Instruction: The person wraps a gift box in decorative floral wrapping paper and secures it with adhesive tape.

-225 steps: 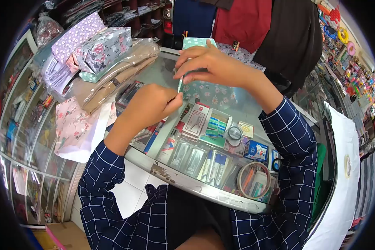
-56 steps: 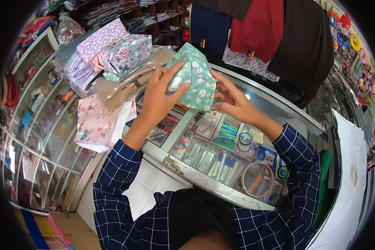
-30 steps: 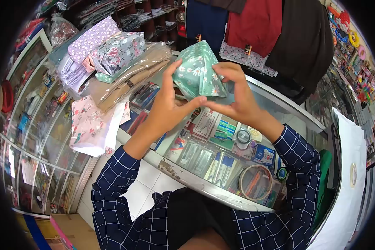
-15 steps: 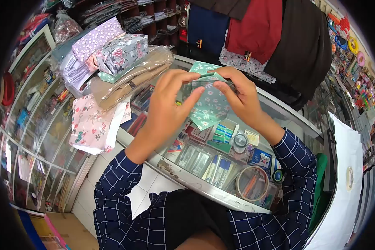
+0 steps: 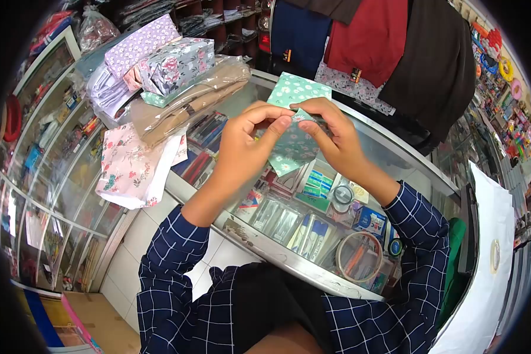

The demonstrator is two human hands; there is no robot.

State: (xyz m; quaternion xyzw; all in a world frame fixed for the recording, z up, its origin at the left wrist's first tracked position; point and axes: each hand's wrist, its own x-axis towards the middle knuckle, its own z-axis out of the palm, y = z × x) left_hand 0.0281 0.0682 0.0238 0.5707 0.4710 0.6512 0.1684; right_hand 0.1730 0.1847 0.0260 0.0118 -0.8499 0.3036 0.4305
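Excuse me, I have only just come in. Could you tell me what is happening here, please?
A person is working with both hands on a green flowered paper piece over a glass counter. The left hand and right hand pinch it close together, near a small pointed bit. To the left lie a pink flowered sheet and a grey flowered package, neither being touched.

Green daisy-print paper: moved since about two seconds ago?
Yes, to the right in view. Two seconds ago, the green daisy-print paper overlapped the right end of the plastic-wrapped beige cloth; now a gap shows between them.
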